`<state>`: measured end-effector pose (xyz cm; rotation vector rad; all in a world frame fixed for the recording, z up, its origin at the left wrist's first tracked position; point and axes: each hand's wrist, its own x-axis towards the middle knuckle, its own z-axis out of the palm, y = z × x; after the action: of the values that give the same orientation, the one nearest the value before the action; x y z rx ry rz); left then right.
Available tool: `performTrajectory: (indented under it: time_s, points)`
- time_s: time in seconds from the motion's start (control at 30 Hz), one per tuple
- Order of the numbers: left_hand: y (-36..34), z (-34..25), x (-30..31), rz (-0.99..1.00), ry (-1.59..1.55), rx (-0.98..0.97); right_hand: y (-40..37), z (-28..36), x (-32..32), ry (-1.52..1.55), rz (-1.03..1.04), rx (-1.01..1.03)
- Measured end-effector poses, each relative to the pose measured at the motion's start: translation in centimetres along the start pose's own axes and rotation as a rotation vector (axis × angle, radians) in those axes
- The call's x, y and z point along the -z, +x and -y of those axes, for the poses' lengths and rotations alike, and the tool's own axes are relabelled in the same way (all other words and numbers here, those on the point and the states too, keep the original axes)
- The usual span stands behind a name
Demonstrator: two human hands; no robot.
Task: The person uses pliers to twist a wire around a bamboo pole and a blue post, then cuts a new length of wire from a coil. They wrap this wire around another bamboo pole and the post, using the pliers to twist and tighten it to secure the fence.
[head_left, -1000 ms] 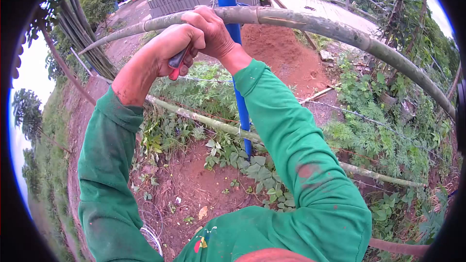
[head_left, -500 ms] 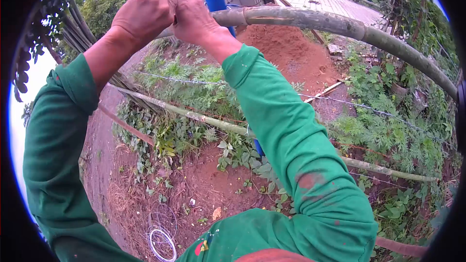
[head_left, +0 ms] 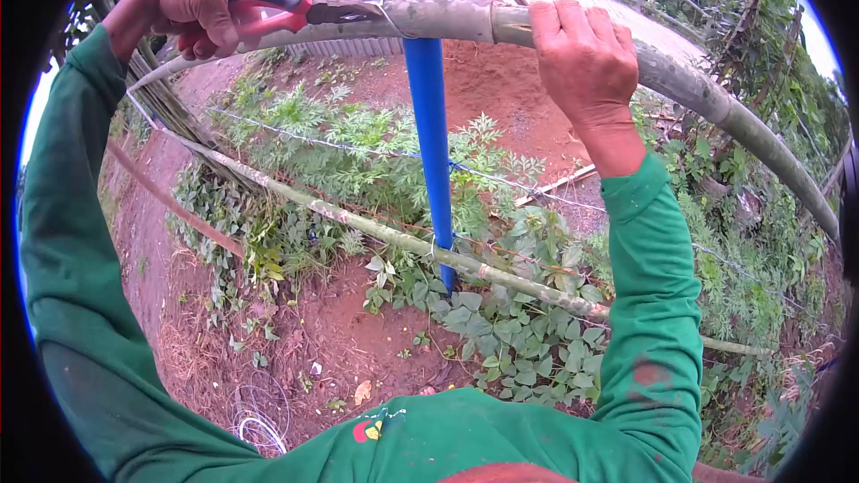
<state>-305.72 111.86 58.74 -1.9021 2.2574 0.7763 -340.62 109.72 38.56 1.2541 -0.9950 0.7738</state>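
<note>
Pliers (head_left: 304,11) with red handles meet rough, round bamboo pole (head_left: 698,89).

Glossy smooth blue post (head_left: 429,116); rough mottled bamboo pole (head_left: 698,89); red-handled metal pliers (head_left: 304,9)

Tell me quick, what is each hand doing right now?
Left hand: closed, holding the red pliers.
Right hand: closed, gripping the bamboo pole.
</note>
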Motion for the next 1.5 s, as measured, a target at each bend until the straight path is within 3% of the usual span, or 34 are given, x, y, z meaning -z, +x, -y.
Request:
performTrajectory:
  time_s: [0.1, 0.27, 0.37, 0.5, 0.63, 0.67, 0.8, 0.9, 1.03, 1.07, 1.17, 1.23, 1.3, 1.37, 1.43, 1.5]
  points:
    - [1.9, 3.4, -1.0, 0.18, -0.277, -0.148, 0.0, -0.2, 0.0, -0.013, -0.014, 0.02]
    - [4.9, 5.9, 0.0, 0.272, -0.3, -0.276, 0.1, 0.0, 0.4, -0.027, 0.033, 0.011]
    - [6.6, 6.4, 0.7, 0.096, -0.083, -0.368, 0.3, 0.0, 0.6, 0.005, 0.028, 0.013]
    - [5.8, 6.5, -1.1, -0.381, 0.227, -0.416, 0.2, 0.2, 0.3, -0.002, 0.02, -0.008]
    - [6.5, 7.2, -3.6, -0.989, 0.829, -0.892, 0.5, 0.3, 0.1, 0.004, -0.039, 0.008]
    - [6.0, 7.3, -4.1, -0.987, 0.861, -0.713, 0.5, 0.3, 0.1, 0.005, -0.035, 0.005]
    - [6.7, 8.2, -4.6, -1.451, 1.297, -0.772, 0.6, 0.3, 0.5, 0.011, -0.007, -0.011]
    - [6.2, 7.3, -5.2, -1.503, 1.28, -0.775, 0.6, 0.2, 0.5, 0.01, -0.011, 0.0]
    - [4.3, 6.7, -5.7, -1.059, 0.986, -0.689, 0.4, 0.2, 0.3, 0.023, -0.013, 0.002]
    - [4.5, 6.9, -5.0, -0.982, 0.971, -0.777, 0.4, 0.2, 0.2, 0.025, -0.015, 0.005]
    - [1.4, 3.2, -6.0, -0.515, 0.618, -0.347, 0.5, 0.0, 0.2, 0.036, -0.021, 0.01]
    - [3.6, 6.3, -8.0, -0.324, 0.005, -0.628, 0.5, 0.0, 0.4, 0.038, 0.002, 0.001]
    - [2.9, 5.6, -10.5, -0.35, 0.043, -0.501, 0.4, 0.1, 0.5, 0.034, 0.052, -0.022]
    - [1.9, 5.0, -14.0, 0.056, -0.877, -0.234, 0.3, 0.1, 0.5, 0.019, 0.046, -0.029]
    - [3.1, 3.8, -18.4, 0.267, -1.492, -0.291, 0.5, 0.5, 0.4, 0.025, 0.027, -0.035]
    - [3.0, 3.5, -18.1, 0.068, -1.266, -0.317, 0.4, 0.3, 0.3, 0.024, 0.01, -0.041]
